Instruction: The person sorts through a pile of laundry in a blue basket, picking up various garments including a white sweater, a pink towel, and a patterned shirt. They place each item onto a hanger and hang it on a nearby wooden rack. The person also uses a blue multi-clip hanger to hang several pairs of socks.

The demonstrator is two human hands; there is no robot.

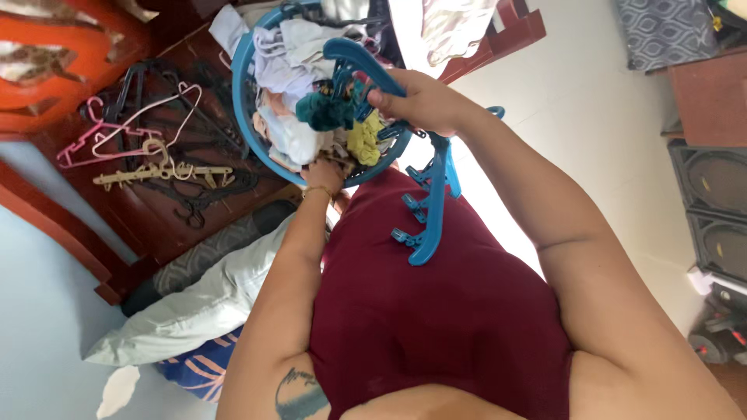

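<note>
Blue laundry basket (243,85), full of clothes, sits ahead of the person. Blue clip hanger (433,194): long axis running down from the basket toward the torso, clips outward. Right hand (416,99) clamped on its top. Left hand (325,174) in the clothes; grip unclear.

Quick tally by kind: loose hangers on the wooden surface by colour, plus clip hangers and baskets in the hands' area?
Pink hangers: 1
Cream hangers: 1
Black hangers: a tangled pile, count cannot be told
Blue clip hanger, held by the right hand: 1
Blue laundry basket, left hand in it: 1
Total countable: 4
</note>
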